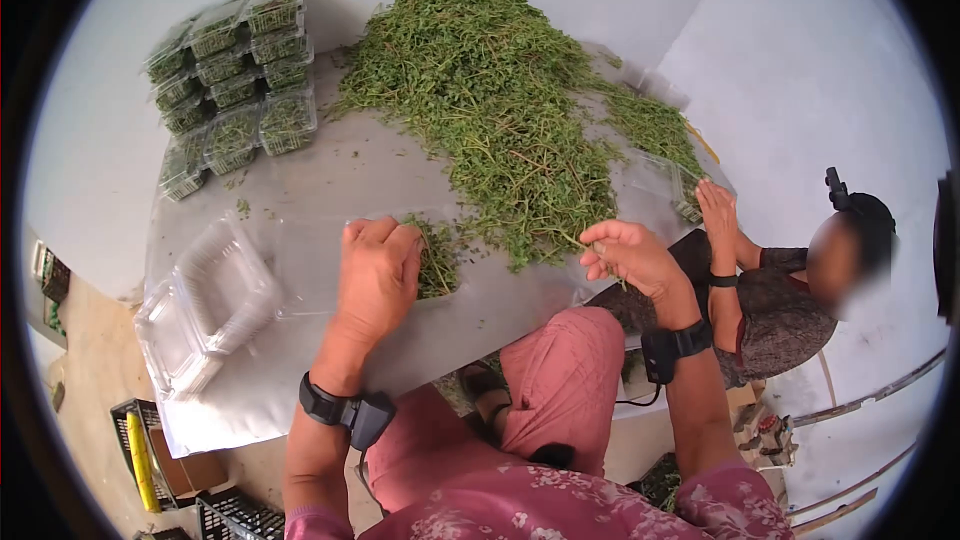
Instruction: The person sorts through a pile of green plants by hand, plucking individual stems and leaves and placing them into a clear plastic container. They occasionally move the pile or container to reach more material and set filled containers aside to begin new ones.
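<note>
My left hand (380,265) is closed, its fingers curled down at the side of an open clear plastic clamshell box (305,270). Leafy greens (437,262) fill the part of that box beside my fingers. What those fingers grip, if anything, is hidden. At the front edge of a large heap of greens (480,90), my right hand (640,258) pinches a thin green sprig (572,238) between thumb and fingers. The heap spreads from the wall down toward both hands.
Filled clear boxes (235,70) stand stacked at the back left of the table (350,170). Nested open boxes (215,290) lie at the left front. A co-worker (785,310) sits at the right, hands near another box (688,195). Black crates (235,515) are on the floor.
</note>
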`<state>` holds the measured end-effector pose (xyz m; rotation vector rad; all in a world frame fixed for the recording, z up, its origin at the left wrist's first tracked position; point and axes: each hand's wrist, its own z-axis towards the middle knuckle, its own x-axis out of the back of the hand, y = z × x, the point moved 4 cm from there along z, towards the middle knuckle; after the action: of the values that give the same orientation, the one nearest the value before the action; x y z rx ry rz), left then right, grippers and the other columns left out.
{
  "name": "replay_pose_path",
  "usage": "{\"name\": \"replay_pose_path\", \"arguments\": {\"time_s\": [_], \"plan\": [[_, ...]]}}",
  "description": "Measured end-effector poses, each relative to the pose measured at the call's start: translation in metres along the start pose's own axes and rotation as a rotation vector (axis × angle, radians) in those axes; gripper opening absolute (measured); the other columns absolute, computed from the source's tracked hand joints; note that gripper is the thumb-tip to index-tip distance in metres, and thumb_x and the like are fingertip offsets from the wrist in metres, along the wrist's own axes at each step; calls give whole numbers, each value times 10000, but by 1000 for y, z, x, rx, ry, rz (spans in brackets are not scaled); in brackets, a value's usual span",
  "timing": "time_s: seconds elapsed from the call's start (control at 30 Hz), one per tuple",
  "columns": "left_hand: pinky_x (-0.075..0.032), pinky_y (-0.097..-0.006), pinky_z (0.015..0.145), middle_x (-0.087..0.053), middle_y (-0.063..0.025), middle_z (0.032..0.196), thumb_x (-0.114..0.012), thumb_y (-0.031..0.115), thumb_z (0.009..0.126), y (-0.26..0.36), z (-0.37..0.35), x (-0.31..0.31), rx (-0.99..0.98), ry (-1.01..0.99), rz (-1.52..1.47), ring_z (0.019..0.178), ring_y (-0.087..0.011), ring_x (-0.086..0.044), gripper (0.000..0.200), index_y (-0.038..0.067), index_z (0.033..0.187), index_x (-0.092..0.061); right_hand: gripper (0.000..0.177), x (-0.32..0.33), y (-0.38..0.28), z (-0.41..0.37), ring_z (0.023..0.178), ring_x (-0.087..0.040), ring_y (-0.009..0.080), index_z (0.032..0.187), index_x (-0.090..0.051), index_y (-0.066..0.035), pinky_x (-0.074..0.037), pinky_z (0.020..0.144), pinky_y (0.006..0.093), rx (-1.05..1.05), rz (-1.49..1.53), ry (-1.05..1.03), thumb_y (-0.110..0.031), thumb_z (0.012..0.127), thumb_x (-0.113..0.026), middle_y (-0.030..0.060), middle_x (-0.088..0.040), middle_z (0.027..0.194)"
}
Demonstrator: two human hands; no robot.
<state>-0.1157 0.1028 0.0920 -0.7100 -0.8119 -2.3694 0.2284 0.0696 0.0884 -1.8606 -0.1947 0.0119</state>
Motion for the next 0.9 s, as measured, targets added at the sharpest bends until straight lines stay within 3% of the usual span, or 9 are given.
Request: {"name": "replay_pose_path", "arguments": {"time_s": [0.1, 0.2, 0.3, 0.4, 0.5, 0.6, 0.7, 0.9], "plan": [[-426, -397, 803, -601, -95, 791, -650, 20, 812, 0, 1, 1, 2, 13, 0, 780, -318, -562, 73, 51, 878, -653, 258, 8, 6, -16, 767, -684, 153, 1159, -593, 33, -521, 685, 254, -22, -193, 23, -110, 945, -571, 111, -698, 935], [-428, -395, 808, -595, -91, 792, -654, 27, 813, -3, 0, 1, 2, 21, -2, 782, -315, -560, 68, 53, 877, -651, 161, 27, 24, -30, 763, -679, 159, 1031, -645, 26, -528, 698, 276, -24, -391, -30, -73, 909, -611, 69, -702, 852], [-421, -399, 820, -571, -89, 762, -647, 19, 805, -2, 0, 0, 1, 39, -5, 767, -304, -566, 52, 54, 840, -632, 121, 41, 26, -41, 738, -666, 167, 933, -673, 15, -509, 687, 306, 52, -869, -29, -68, 866, -616, 82, -700, 822], [-417, -400, 824, -555, -91, 747, -644, 8, 786, 0, -1, 0, -2, 44, -7, 754, -297, -567, 58, 51, 817, -618, 83, 37, 10, -36, 703, -649, 208, 874, -671, -4, -495, 672, 319, 137, -1085, 132, -59, 820, -642, 111, -678, 786], [-417, -397, 824, -552, -93, 751, -646, 3, 765, -1, 0, 0, -17, 34, -1, 748, -293, -564, 73, 48, 813, -615, 96, 10, -17, -12, 704, -624, 173, 897, -674, 2, -483, 668, 307, 323, -986, 127, -46, 814, -667, 109, -660, 777], [-416, -395, 824, -549, -93, 756, -649, -2, 744, -1, 0, 1, -31, 45, 2, 742, -293, -560, 90, 50, 805, -609, 87, -25, -38, 19, 715, -625, 290, 901, -658, -9, -488, 678, 369, 451, -985, 80, -34, 826, -622, 147, -634, 793], [-421, -390, 819, -574, -89, 776, -653, 10, 771, 0, 1, 4, -36, 18, 27, 762, -294, -567, 88, 46, 848, -629, 171, -44, -36, 52, 707, -590, 286, 967, -652, -18, -470, 661, 361, 566, -1099, 30, -1, 800, -622, 126, -594, 796], [-420, -386, 823, -586, -88, 795, -660, 18, 777, 1, -1, 2, -48, 5, 56, 783, -296, -574, 100, 38, 873, -639, 274, -61, -24, 86, 836, -586, 341, 1034, -630, -38, -469, 733, 431, 534, -1285, -42, 32, 770, -614, 148, -585, 861]]}}
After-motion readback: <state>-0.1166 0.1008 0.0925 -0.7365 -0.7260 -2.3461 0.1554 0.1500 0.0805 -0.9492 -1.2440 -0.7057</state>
